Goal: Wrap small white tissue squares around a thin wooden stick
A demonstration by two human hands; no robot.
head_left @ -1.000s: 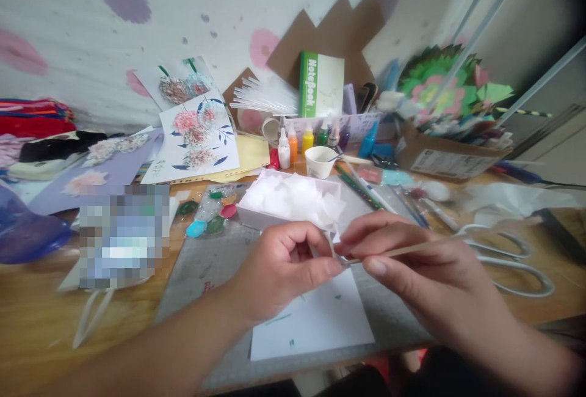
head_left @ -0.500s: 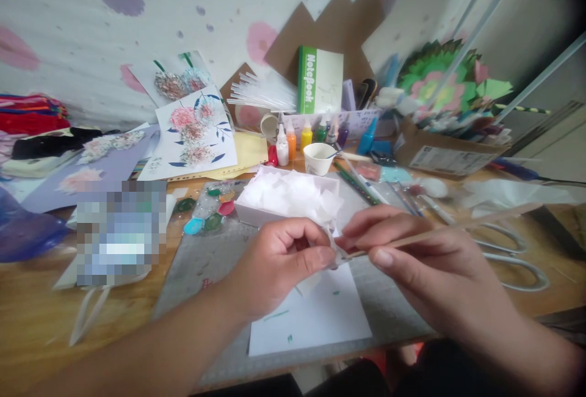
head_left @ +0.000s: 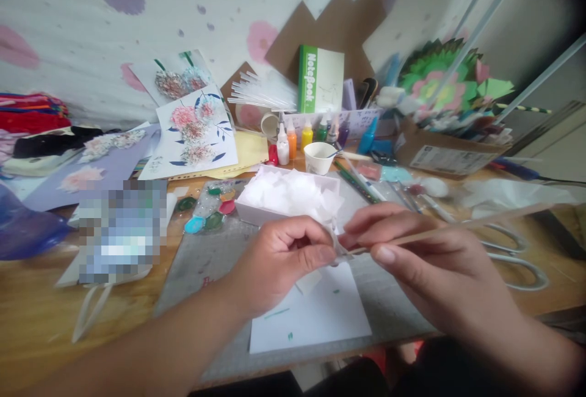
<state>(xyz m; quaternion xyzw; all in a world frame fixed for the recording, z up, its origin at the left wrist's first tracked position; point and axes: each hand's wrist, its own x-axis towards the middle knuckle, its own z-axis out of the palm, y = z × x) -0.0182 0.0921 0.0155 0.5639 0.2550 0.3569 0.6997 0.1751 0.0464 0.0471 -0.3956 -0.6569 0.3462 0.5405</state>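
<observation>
My left hand [head_left: 281, 265] is closed, with thumb and finger pinching a small piece of thin white paper [head_left: 337, 243]. In my right hand [head_left: 423, 262] lies a thin wooden stick [head_left: 485, 221], slanting up to the right, its lower end touching or very near the white piece. Below my hands, a white sheet [head_left: 315, 320] with green marks rests on a grey cutting mat [head_left: 206, 305]. Just behind them stands a shallow white box [head_left: 256, 212] filled with crumpled-looking white pieces [head_left: 293, 192].
Paint bottles [head_left: 306, 133] and a paper cup [head_left: 319, 159] stand behind the box. Scissors [head_left: 522, 272] lie to the right, partly behind my right hand. Painted flower pictures [head_left: 192, 134] lean at the left. A cardboard box [head_left: 451, 149] of tools sits back right.
Both hands keep their grips in nearly the same place. The stick's angle and its tip at the white piece have shifted slightly.
</observation>
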